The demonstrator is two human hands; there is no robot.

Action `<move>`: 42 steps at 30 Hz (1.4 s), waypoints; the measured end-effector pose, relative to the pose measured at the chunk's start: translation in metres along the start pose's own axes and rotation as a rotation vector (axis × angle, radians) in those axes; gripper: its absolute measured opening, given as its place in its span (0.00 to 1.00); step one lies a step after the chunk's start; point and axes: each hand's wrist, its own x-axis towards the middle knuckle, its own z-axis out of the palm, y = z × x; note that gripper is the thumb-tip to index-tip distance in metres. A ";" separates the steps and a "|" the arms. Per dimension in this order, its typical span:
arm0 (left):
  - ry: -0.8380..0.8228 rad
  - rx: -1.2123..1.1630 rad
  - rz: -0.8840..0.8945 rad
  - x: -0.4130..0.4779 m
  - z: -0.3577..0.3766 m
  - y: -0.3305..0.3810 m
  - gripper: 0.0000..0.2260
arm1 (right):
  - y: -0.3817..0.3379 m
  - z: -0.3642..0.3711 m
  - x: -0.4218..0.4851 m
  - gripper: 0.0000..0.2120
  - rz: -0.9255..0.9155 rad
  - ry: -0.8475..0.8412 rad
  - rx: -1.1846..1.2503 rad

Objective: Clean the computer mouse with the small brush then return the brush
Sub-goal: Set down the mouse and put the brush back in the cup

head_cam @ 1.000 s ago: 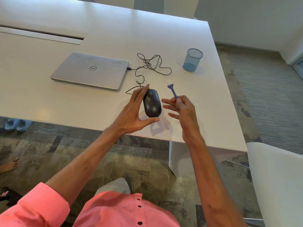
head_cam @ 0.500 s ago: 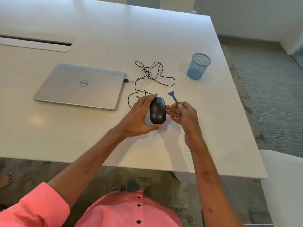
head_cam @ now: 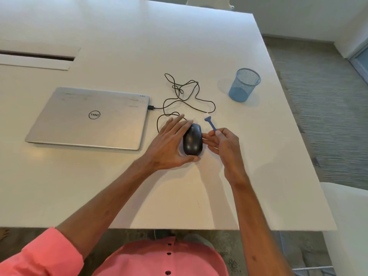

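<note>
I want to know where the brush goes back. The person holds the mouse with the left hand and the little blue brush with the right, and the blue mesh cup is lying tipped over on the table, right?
Not quite: in the head view the blue mesh cup stands upright on the table, open end up. The rest holds: the left hand holds the mouse, and the right hand holds the little blue brush.

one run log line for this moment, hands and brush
left hand: holds mouse on table | right hand: grip on brush, bristles up, off mouse | mesh cup: empty, upright
</note>
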 end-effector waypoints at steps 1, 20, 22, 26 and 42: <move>-0.009 0.008 -0.001 0.001 0.001 -0.001 0.55 | 0.001 0.000 0.001 0.14 0.004 0.002 -0.005; -0.013 -0.025 -0.051 -0.001 -0.005 0.008 0.52 | -0.004 -0.017 0.019 0.13 0.064 -0.057 0.066; 0.034 -0.070 -0.069 0.000 -0.010 0.013 0.51 | -0.006 -0.023 0.021 0.13 0.077 -0.097 0.096; 0.119 -0.136 -0.063 0.010 -0.017 0.026 0.46 | -0.011 -0.036 0.025 0.13 0.039 -0.177 0.146; 0.072 0.003 -0.113 0.114 -0.003 0.059 0.31 | -0.064 -0.081 0.063 0.09 -0.345 -0.065 -0.198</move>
